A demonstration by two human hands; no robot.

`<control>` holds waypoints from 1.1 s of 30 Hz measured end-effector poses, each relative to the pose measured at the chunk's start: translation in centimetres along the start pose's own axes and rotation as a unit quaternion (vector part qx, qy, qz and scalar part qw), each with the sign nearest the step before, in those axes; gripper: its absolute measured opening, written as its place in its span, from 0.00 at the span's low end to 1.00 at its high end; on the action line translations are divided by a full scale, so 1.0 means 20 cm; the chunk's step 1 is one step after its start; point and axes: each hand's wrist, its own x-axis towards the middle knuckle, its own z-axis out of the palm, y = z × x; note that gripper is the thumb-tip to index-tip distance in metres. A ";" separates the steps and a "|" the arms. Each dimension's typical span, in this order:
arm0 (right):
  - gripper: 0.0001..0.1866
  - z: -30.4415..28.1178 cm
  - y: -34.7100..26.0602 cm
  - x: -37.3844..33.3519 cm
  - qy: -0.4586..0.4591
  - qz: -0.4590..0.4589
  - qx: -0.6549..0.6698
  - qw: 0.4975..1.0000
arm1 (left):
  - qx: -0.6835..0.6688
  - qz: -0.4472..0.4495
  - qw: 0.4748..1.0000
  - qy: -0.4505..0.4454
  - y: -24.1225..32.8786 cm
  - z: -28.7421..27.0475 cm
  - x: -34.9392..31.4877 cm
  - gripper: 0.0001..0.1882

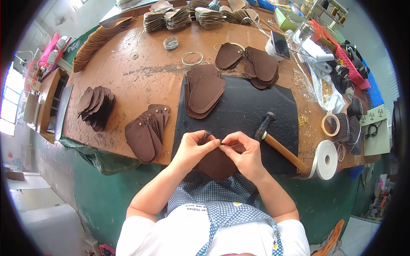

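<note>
Close in front of me, my left hand and my right hand meet fingertip to fingertip, both pinching the narrow top of a brown leather piece. Its rounded wide end hangs down toward my apron. A small dark bit shows at my left fingers, too small to name. Under and beyond the hands lies a black mat with pitted marks. To the right of my right hand, a hammer with a wooden handle rests on it. Stitched brown leather pieces are stacked on the mat's far left part.
Leather pieces with brass studs fan out at left, beside a dark stack. Farther off are more leather pieces, a small round tub and a phone. A white tape roll and tan tape ring sit right.
</note>
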 end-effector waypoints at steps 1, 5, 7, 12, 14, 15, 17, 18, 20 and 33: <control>0.08 -0.01 -0.01 0.00 0.001 -0.001 0.000 1.000 | -0.022 -0.003 1.000 -0.006 0.01 0.00 -0.01 0.08; 0.08 -0.04 -0.02 0.02 0.011 -0.123 -0.100 0.987 | -0.003 0.011 0.999 -0.039 0.00 -0.01 -0.01 0.09; 0.09 -0.06 -0.02 0.03 0.010 -0.226 -0.196 0.954 | -0.006 -0.001 0.999 -0.045 0.01 -0.02 -0.02 0.10; 0.10 -0.12 -0.03 0.07 -0.050 -0.293 -0.237 0.925 | -0.028 -0.045 0.996 -0.071 0.04 -0.04 -0.01 0.13; 0.10 -0.13 -0.03 0.08 -0.070 -0.316 -0.250 0.913 | -0.004 -0.046 0.997 -0.066 0.05 -0.04 -0.01 0.13; 0.10 -0.13 -0.03 0.09 -0.076 -0.335 -0.269 0.900 | -0.006 -0.047 0.997 -0.065 0.06 -0.05 -0.01 0.13; 0.10 -0.14 -0.03 0.10 -0.083 -0.354 -0.288 0.886 | -0.016 -0.065 0.995 -0.076 0.08 -0.05 -0.01 0.14; 0.10 -0.14 -0.03 0.11 -0.083 -0.355 -0.278 0.889 | -0.018 -0.064 0.995 -0.073 0.06 -0.06 -0.01 0.14; 0.10 -0.13 -0.03 0.12 -0.085 -0.357 -0.267 0.891 | -0.076 -0.064 0.992 -0.080 0.02 -0.06 0.00 0.13; 0.12 -0.15 -0.05 0.13 -0.135 -0.400 -0.327 0.845 | -0.140 -0.083 0.981 -0.106 0.02 -0.06 0.01 0.11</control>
